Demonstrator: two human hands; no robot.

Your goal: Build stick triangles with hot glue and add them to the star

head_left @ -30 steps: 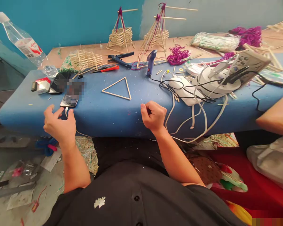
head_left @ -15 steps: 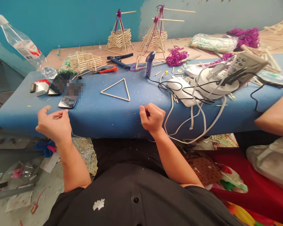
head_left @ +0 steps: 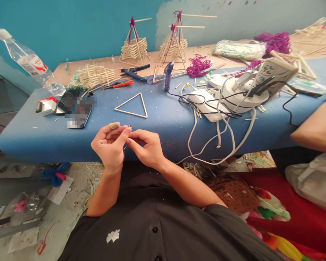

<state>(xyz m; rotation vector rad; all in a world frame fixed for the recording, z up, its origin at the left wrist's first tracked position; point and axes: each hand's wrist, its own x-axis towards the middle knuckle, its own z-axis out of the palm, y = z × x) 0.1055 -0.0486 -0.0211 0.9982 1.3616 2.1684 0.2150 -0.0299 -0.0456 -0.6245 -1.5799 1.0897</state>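
Observation:
My left hand (head_left: 108, 146) is closed on a small cable plug (head_left: 130, 127), whose metallic tip shows above the fingers. Pressed up against it, my right hand (head_left: 149, 146) pinches the same piece with thumb and forefinger. Most of the plug is hidden by the fingers. Just beyond both hands, a triangle of thin wooden sticks (head_left: 130, 115) lies flat on the blue padded surface (head_left: 168, 134). A phone (head_left: 83, 117) rests to the left of the triangle.
A plastic bottle (head_left: 29, 63) and a cigarette pack (head_left: 48, 105) stand left. Behind are stick frames (head_left: 134, 49), a blue glue gun (head_left: 134, 74), and purple cord (head_left: 198, 66). At right are a power strip (head_left: 206, 103), tangled cables, and another person's arm (head_left: 316, 127).
My two hands were apart and have come together in front of the triangle. My left hand moved right, my right hand moved left. The view shifted slightly.

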